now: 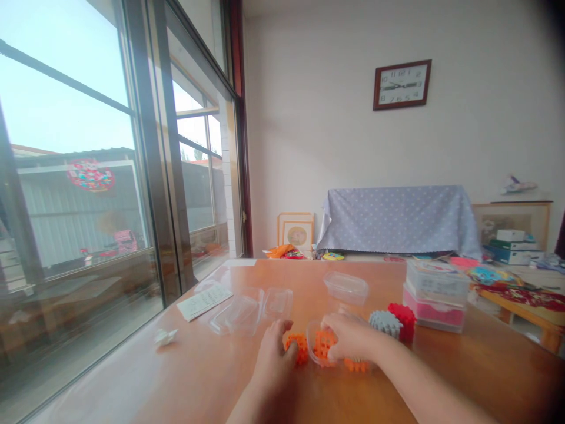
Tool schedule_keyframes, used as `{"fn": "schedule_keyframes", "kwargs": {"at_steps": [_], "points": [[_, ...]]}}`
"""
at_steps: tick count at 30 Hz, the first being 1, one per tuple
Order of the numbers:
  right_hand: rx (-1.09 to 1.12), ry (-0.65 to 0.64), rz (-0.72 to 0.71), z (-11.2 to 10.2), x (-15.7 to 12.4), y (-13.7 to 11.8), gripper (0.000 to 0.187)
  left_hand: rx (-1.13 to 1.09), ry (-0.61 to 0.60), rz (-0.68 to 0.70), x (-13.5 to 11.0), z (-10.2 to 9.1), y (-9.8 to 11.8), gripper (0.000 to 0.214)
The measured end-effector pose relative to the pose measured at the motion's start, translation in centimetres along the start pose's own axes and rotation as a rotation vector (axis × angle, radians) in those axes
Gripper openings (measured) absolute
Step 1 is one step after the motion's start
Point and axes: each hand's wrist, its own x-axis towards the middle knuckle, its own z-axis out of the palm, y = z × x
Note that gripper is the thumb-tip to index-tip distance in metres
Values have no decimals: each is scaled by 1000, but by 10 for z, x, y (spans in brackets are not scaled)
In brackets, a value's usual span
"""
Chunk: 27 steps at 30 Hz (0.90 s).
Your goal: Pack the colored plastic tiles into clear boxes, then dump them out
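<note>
An orange block (324,341) shows at the clear container (310,346) on the tabletop (198,380), the right hand's (353,334) bent fingers over it — gripping block or rim, I cannot tell. The left hand's (274,348) fingers curve part-open at a second orange block (302,347), their hold unclear; steadying the container's thin wall would help avoid skidding. The gray block (384,324) and red block (405,321) stand to the right, before the stacked boxes (436,300).
</note>
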Motion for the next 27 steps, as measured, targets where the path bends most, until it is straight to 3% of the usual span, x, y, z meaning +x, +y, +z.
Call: {"fn": "schedule_keyframes", "kwargs": {"at_steps": [10, 16, 22, 27], "points": [[-106, 91, 75, -1, 5, -3, 27, 128, -108, -75, 0, -7, 9, 49], [-224, 86, 42, 7, 8, -11, 20, 183, -162, -121, -3, -8, 14, 51], [-257, 73, 22, 19, 9, -13, 21, 195, -165, -122, -3, -6, 10, 50], [-221, 93, 58, 15, 6, -12, 21, 178, -163, -115, -3, -5, 7, 51]]}}
